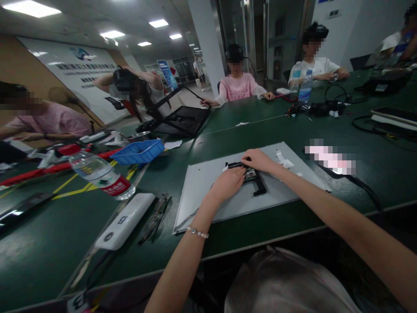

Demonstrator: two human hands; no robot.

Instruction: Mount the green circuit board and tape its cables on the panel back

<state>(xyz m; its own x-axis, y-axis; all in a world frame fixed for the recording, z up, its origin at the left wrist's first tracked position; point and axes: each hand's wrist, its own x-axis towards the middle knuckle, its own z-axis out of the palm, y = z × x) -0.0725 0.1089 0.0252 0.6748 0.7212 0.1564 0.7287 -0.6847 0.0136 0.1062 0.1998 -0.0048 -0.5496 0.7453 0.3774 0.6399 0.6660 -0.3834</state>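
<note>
On a light grey board (280,191) lies a black plastic frame (259,187) with what looks like a small circuit board (250,173) in its middle. My left hand (229,182) rests on the frame's near left side, fingers together and holding it. My right hand (259,160) is at the frame's far edge with its fingertips pinched; whatever is between them is too small to name. Both hands hide part of the frame. A thin cable (190,216) runs over the board's left part beneath my left forearm. White scraps (284,159) lie at the board's far right.
Left of the board are folded glasses (157,217), a white power bank (127,221), a tilted water bottle (100,174) and a blue tray (138,152). A phone with a cable (337,173) lies to the right. Several people sit around the green table (221,143).
</note>
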